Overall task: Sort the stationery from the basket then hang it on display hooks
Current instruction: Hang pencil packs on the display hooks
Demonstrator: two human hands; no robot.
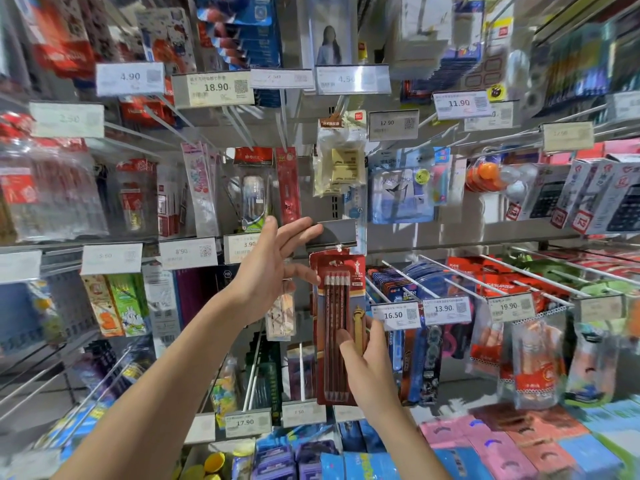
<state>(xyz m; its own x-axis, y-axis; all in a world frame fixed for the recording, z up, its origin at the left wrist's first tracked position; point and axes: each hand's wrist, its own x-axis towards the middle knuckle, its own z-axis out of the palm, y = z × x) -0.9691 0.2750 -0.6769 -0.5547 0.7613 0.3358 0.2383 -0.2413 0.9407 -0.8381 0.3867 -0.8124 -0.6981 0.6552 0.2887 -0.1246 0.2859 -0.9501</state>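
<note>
The right hand (pixel 367 358) grips the pencil pack (pixel 337 306) low, its top just under the left hand's (pixel 273 268) straight fingertips propping the price tag (pixel 337 233), so a tilt could make the pack's hole miss the hook (pixel 339 249).

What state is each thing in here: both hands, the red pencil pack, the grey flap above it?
left hand: open, straight fingertips touching the grey flap.
right hand: grips the pencil pack, thumb in front.
pencil pack: upright, its top just below the flap.
grey flap: grey side showing, no price readable.
</note>
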